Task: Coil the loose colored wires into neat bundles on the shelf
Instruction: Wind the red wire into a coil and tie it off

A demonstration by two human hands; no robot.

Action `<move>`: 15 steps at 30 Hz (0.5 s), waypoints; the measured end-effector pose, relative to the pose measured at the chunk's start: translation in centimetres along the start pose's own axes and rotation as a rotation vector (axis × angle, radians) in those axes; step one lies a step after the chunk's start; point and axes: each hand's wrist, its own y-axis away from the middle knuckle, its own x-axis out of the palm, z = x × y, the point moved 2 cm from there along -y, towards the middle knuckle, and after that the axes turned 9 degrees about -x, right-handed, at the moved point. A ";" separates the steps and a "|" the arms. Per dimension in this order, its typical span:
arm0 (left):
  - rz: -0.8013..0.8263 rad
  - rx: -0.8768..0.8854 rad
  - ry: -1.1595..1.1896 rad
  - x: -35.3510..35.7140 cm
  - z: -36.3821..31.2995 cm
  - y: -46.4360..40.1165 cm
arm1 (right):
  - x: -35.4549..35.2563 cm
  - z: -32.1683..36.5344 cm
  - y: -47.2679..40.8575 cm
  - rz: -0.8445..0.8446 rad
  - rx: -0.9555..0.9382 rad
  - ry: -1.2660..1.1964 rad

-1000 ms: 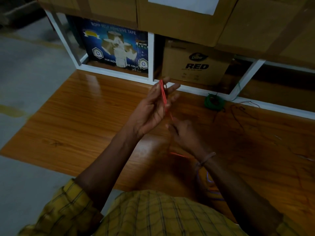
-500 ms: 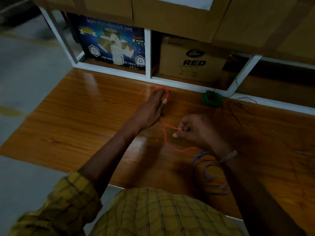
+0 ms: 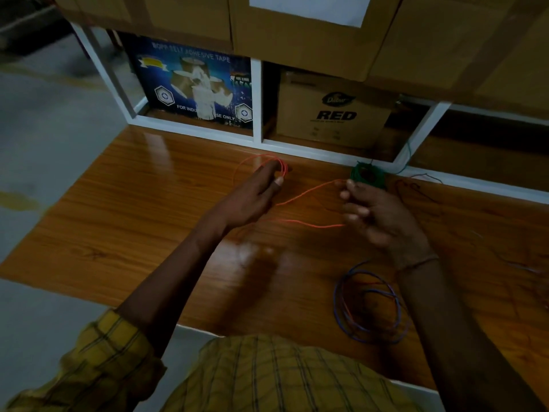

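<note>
A thin red wire (image 3: 306, 194) is looped around the fingertips of my left hand (image 3: 252, 197), which reaches forward low over the wooden shelf board (image 3: 124, 227). From there the wire runs right to my right hand (image 3: 377, 215), which pinches it at the fingertips; a second strand trails back under that hand. A coiled green wire bundle (image 3: 367, 175) lies just beyond my right hand by the white frame. A loose blue coil (image 3: 368, 304) with a red strand in it lies under my right forearm.
A white shelf frame (image 3: 297, 150) borders the board at the back, holding a blue adhesive-tape box (image 3: 193, 84) and a cardboard box marked RED (image 3: 335, 111). Larger cartons (image 3: 297, 34) sit above. Thin dark wires (image 3: 416, 188) lie at the right. Grey floor (image 3: 44, 129) is on the left.
My right hand has moved right and away from me, pulling the red wire out longer. My left hand, raised a second ago, has dropped to the board with the loop on its fingers.
</note>
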 end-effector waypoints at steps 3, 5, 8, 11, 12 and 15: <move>0.084 -0.102 0.170 -0.4 -0.4 0.4 | -0.2 -0.5 -1.0 0.145 -0.040 -0.145; 0.165 -0.151 0.270 -0.6 -0.4 0.7 | -0.4 -0.6 -1.6 0.216 -0.089 -0.115; 0.358 -0.182 0.542 -0.3 -0.5 1.2 | -0.7 -0.2 -2.7 0.222 -0.124 -0.113; 0.570 -0.190 0.810 0.1 -0.6 1.8 | -1.0 0.4 -3.9 0.163 -0.143 0.036; 0.647 -0.177 0.886 0.2 -0.8 1.9 | -1.1 0.5 -4.4 0.149 -0.144 0.114; 0.812 -0.097 1.080 0.2 -1.8 2.4 | -1.1 -0.3 -5.6 0.119 -0.126 0.319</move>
